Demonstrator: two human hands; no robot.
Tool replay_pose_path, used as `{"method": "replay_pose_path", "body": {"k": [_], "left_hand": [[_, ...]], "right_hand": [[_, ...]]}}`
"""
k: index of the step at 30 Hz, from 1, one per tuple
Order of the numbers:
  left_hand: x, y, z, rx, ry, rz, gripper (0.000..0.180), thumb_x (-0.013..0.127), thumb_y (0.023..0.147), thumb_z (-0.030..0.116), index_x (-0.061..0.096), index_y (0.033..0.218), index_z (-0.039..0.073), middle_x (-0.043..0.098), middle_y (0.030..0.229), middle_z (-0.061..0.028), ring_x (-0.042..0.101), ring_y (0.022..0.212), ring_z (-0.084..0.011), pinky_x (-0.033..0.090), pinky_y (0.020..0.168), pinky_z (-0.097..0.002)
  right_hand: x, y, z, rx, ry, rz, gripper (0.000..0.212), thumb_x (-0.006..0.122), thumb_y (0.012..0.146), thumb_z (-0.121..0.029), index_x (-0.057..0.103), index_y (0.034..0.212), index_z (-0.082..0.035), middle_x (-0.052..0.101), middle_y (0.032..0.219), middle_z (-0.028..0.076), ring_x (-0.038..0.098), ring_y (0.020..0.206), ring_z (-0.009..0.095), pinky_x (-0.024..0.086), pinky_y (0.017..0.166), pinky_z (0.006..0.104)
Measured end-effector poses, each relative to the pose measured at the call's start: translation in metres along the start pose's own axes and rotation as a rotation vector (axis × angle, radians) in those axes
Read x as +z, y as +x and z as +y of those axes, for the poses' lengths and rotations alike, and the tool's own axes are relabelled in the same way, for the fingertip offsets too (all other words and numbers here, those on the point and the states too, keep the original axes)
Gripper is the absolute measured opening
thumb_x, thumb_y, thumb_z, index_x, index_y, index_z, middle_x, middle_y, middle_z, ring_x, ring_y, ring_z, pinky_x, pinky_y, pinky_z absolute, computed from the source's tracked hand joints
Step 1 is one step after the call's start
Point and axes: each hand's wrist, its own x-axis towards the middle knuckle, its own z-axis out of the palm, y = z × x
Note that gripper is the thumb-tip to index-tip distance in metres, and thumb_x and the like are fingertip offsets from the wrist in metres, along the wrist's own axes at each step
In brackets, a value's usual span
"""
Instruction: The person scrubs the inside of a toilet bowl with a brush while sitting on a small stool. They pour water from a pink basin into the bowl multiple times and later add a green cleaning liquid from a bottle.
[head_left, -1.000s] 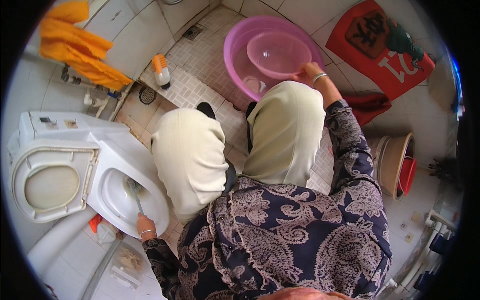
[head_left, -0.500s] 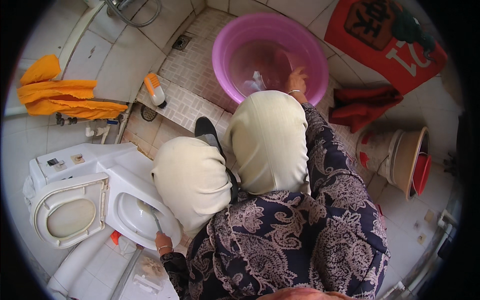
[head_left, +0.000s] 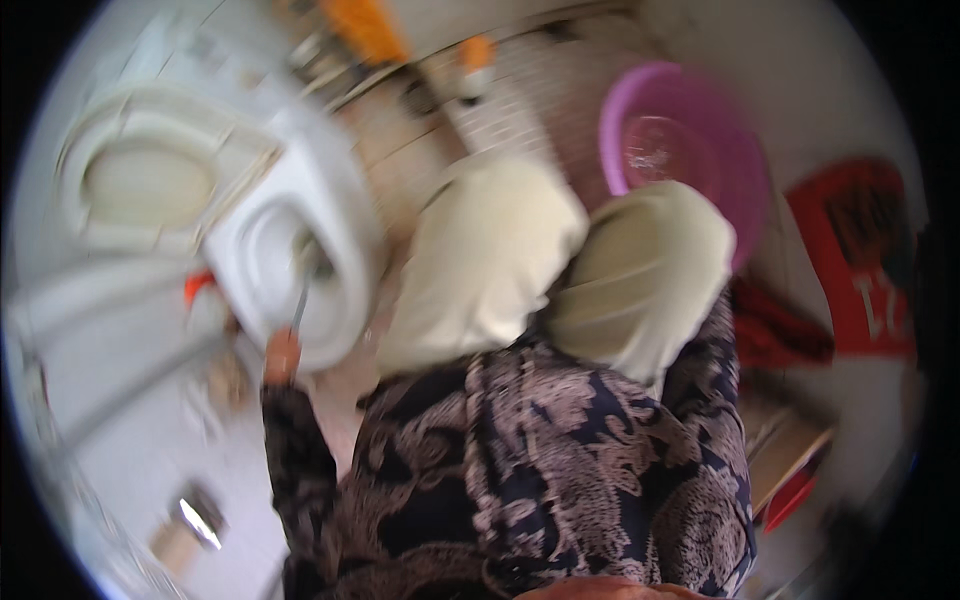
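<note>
Low at the near end of the white toilet, my left hand is closed round the handle of a toilet brush. The brush slants into the bowl, and its blurred head rests near the drain hole. The toilet seat and lid are raised toward the left. My right sleeve runs down beside my right knee, and the hand itself is hidden behind that knee. Beyond the knee stands a purple basin with some water in it.
An orange-and-white scrub brush sits on the tiled step ahead, near an orange cloth. At the right are a red bag, dark red cloth and a bucket. A grey pipe or rail crosses the left side.
The view has swung toward the toilet and is blurred. My left hand still grips the brush, whose head sits at the drain hole. My right hand, earlier at the basin's rim, has dropped from sight.
</note>
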Motion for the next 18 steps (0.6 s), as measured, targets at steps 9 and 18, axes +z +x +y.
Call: {"method": "replay_pose_path", "body": {"k": [9,18], "left_hand": [[-0.052,-0.016,0.065,-0.578,-0.929,-0.097,0.027,0.048,0.094,0.027,0.061,0.096,0.003,0.053,0.060,-0.0082,0.050,0.047,-0.0202,0.040,0.045,-0.0350],[-0.066,-0.003,0.099,-0.459,-1.632,-0.227,0.028,0.044,0.099,0.027,0.052,0.115,0.005,0.032,0.059,0.0067,0.026,0.043,-0.0040,0.021,0.039,-0.0208]], "right_hand": [[-0.010,-0.003,-0.187,-0.281,0.178,-0.456,0.041,0.057,0.081,-0.014,0.056,0.118,0.004,0.064,0.092,0.013,0.064,0.071,0.023,0.054,0.060,0.0319],[0.101,-0.174,-0.365,-0.426,0.037,-0.767,0.047,0.054,0.085,-0.013,0.047,0.128,0.003,0.067,0.100,0.018,0.060,0.056,0.015,0.048,0.046,0.0240]]}}
